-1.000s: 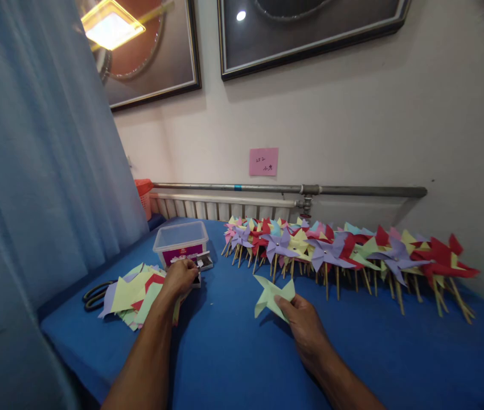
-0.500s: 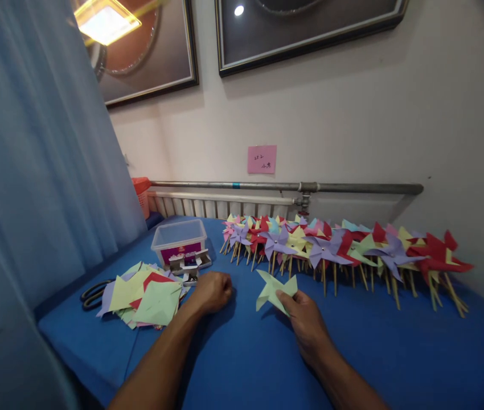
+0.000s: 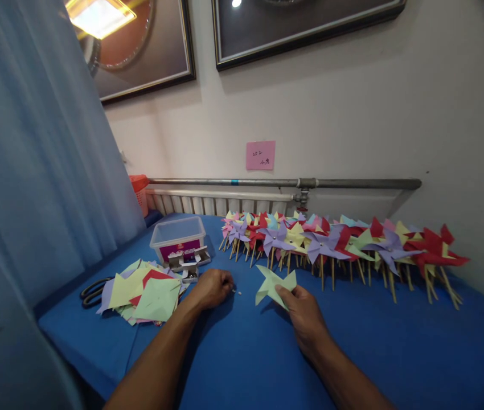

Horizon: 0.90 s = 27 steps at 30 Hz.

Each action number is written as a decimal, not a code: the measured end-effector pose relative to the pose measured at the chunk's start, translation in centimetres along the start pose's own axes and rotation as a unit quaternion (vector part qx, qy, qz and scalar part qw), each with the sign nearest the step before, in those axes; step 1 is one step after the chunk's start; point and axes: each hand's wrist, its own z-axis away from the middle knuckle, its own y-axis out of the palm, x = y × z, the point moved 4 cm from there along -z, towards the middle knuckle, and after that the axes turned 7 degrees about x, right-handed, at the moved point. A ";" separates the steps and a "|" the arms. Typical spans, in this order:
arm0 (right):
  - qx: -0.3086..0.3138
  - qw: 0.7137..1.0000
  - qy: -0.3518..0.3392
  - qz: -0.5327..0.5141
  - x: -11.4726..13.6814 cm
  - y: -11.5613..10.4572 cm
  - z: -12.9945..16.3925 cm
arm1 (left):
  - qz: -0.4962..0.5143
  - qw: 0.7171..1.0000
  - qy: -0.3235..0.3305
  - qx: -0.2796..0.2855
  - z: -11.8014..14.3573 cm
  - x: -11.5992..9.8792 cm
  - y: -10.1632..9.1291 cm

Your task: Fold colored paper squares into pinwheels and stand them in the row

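Nearest on the blue bench (image 3: 242, 353), the right hand (image 3: 304, 313) pinches a folded green pinwheel (image 3: 273, 285) by its lower corner. The left hand (image 3: 211, 286), fingers curled shut on a small pin (image 3: 234, 291), rests just left of it, the two hands apart. Loose paper squares (image 3: 146, 290) and scissors (image 3: 93, 291) lie toward the left edge, then a clear plastic box (image 3: 179, 237), its label unreadable. Finished pinwheels (image 3: 340, 245) line the far edge below a pink note (image 3: 261, 155), its writing illegible.

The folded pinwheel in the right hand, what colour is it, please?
Light green pinwheel, head view.
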 end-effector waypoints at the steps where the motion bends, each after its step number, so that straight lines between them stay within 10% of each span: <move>1: 0.000 1.000 -0.001 0.000 -0.1 0.0 0.0 | 0.003 1.000 0.001 -0.002 0.0 0.1 0.0; 27: -0.008 1.000 0.002 0.002 -0.4 -0.2 -0.3 | -0.092 0.994 0.066 0.005 0.2 -0.6 0.8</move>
